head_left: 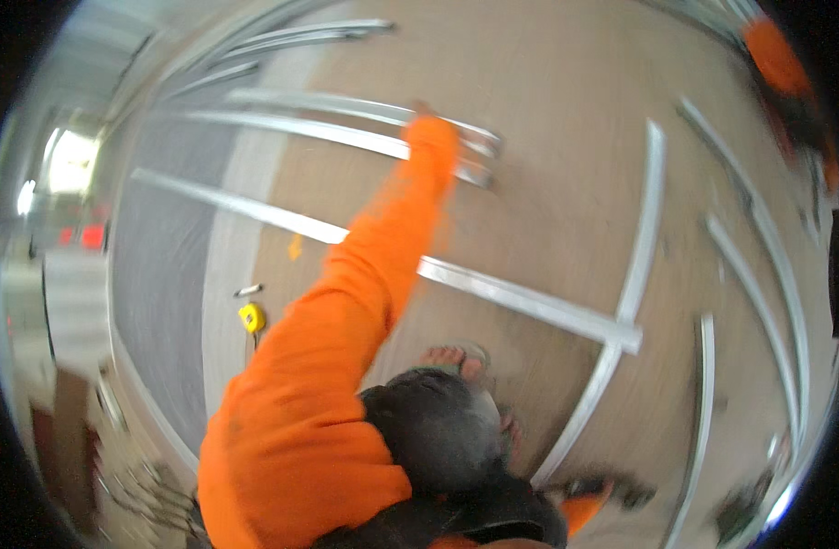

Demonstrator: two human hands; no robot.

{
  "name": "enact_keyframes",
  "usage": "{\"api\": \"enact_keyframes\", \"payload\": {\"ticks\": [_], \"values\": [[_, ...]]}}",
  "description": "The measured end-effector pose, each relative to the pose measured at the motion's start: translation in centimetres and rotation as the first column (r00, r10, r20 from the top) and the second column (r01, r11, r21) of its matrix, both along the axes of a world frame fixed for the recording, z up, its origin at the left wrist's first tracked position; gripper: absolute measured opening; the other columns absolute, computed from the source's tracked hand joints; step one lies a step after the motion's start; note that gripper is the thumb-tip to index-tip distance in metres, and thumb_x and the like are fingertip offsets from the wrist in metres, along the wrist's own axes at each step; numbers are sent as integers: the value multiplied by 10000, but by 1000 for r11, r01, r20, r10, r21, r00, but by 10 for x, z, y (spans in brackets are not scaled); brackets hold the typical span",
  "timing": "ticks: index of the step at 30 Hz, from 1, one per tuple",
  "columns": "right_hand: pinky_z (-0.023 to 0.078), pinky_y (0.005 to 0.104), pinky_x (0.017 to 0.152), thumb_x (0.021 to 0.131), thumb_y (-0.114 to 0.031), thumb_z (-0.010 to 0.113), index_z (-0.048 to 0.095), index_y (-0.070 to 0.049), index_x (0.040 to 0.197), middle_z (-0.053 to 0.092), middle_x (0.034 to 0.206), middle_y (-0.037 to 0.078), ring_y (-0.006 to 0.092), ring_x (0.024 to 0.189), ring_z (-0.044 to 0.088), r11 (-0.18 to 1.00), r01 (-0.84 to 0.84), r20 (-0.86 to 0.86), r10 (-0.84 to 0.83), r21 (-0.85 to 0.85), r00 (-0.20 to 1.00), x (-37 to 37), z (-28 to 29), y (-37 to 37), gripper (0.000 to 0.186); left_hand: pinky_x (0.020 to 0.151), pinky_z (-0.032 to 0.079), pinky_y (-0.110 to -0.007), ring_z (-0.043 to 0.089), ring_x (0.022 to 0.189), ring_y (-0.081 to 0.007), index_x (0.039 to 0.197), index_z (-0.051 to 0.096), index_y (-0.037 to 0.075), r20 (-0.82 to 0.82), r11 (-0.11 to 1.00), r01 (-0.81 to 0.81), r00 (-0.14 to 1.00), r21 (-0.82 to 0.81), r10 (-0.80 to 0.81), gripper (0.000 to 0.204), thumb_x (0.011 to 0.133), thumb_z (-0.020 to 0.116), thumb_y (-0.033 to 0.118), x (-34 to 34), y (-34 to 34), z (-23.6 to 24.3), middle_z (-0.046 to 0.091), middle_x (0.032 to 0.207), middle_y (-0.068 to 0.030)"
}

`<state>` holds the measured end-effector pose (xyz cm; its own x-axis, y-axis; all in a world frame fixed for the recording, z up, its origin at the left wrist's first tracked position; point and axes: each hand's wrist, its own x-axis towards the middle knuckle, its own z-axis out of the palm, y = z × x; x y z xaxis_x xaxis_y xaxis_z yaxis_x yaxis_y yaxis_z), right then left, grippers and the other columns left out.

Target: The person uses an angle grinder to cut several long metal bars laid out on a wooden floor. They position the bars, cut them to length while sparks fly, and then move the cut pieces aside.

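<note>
My left arm, in an orange sleeve, stretches forward over the floor. My left hand (423,108) is at a pair of silver metal channels, over the far channel (346,105); its fingers are blurred and mostly hidden by the sleeve. The nearer channel (328,134) passes under my forearm. A longer metal channel (520,297) lies below my arm and meets a crosswise channel (646,220) at its right end. At the lower right, by the end of my other orange sleeve, my right hand (602,487) is a dark blur beside a dark object I cannot make out.
A yellow tape measure (252,317) and a small white marker-like stick (248,291) lie at the left. More metal channels (758,220) lie at the right, others (309,35) at the far left. Another person's orange sleeve (774,57) shows at the upper right. My sandalled foot (460,357) is near the long channel.
</note>
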<state>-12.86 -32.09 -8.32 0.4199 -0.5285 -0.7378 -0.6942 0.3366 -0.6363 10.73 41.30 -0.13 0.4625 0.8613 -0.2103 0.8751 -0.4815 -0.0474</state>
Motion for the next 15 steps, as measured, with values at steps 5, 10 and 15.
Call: {"api": "enact_keyframes", "payload": {"ticks": [5, 10, 15], "values": [[499, 446, 622, 798, -357, 642, 588, -48, 1056, 618, 883, 116, 290, 746, 602, 993, 116, 47, -116, 9, 992, 35, 20, -24, 406, 895, 472, -441, 595, 1062, -324, 1089, 610, 66, -127, 908, 403, 901, -114, -415, 349, 924, 483, 346, -3, 127, -80, 627, 1117, -161], [481, 417, 617, 570, -160, 767, 552, 9, 1078, 602, 824, 107, 260, 660, 585, 797, 37, -81, -108, -603, 991, 2, -18, -108, 576, 914, 459, -431, 595, 1065, -321, 1084, 615, 64, 445, 736, -72, 755, -673, 481, 377, 897, 517, 377, 76, 135, -127, 630, 1117, -157], [489, 386, 600, 590, -166, 768, 574, 7, 992, 598, 788, 108, 256, 645, 584, 928, 26, -97, -66, -373, 993, 55, 28, -23, 479, 932, 446, -421, 594, 1067, -318, 1079, 620, 62, 465, 821, -66, 797, -567, 385, 409, 870, 551, 408, 50, 192, -95, 633, 1116, -154]]}}
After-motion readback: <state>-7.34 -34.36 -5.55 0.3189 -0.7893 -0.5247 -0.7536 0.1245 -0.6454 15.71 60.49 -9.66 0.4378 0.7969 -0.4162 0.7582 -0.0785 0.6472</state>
